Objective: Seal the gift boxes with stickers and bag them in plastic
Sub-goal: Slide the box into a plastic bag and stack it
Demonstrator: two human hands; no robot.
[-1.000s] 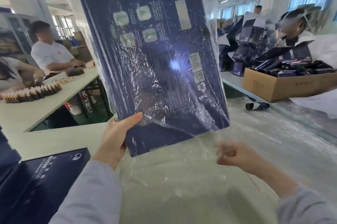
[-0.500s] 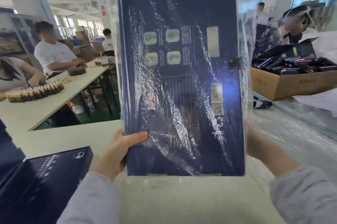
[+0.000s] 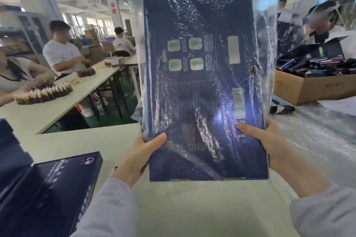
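A dark blue gift box [image 3: 202, 86] stands upright in the air in front of me, its printed back side facing me. A clear plastic bag [image 3: 267, 47] covers it, with slack film above and to the right. My left hand [image 3: 142, 152] grips the box's lower left edge, thumb on the face. My right hand [image 3: 264, 140] grips the lower right edge through the plastic, thumb on the face.
Several more dark blue gift boxes [image 3: 57, 184] lie at my lower left on the white table [image 3: 81, 142]. A pile of clear plastic bags [image 3: 316, 140] spreads on the right. A cardboard carton [image 3: 312, 86] of dark items stands behind it. People work at a bench [image 3: 63, 101] with small bottles.
The box has swung from tilted to upright and shifted right. My right hand moved from loose plastic below the box to grip its lower right edge.
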